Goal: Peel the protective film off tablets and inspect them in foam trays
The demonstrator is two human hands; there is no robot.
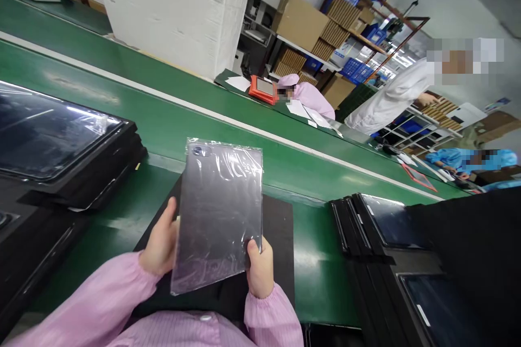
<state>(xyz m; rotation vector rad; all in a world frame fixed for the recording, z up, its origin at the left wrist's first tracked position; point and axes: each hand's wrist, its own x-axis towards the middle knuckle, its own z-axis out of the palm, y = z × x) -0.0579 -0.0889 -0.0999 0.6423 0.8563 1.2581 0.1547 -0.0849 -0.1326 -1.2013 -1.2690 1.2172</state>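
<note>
While both hands, left hand (pixel 160 244) and right hand (pixel 260 271), have fingers closed on it, the bagged tablet (pixel 217 211) stands upright.

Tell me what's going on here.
A person in pink sleeves holds a tablet, sealed in a clear plastic bag, in both hands: the left hand grips its left edge, the right hand its lower right corner. It is above a black mat on the green bench. Black trays with dark screens are piled in a left stack and a right stack. Farther along are a person in pink and a person in white.
</note>
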